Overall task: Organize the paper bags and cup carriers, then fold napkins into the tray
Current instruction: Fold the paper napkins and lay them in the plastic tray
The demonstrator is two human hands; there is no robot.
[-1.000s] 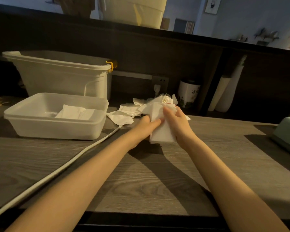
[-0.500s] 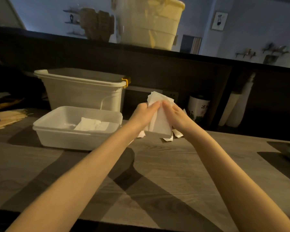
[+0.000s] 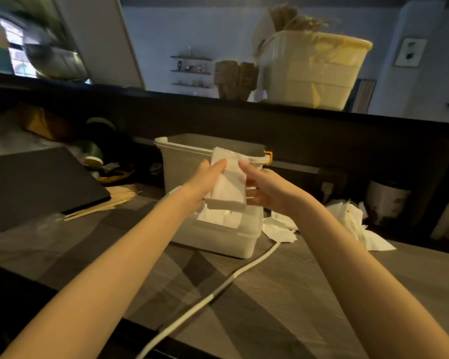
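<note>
- As both arms reach over a wooden counter, a person holds a folded white napkin upright between two hands, above a shallow white tray.
- The left hand pinches the napkin's left edge, thumb on the near face, the other fingers hidden behind the paper.
- The right hand pinches the right edge, thumb on top, fingers curled behind.
- Below the fingers, another napkin lies in the tray.
- Right of the right hand, loose napkins are heaped on the counter.
- Behind the fingers stands a taller bin; a white cable runs past the tray.
</note>
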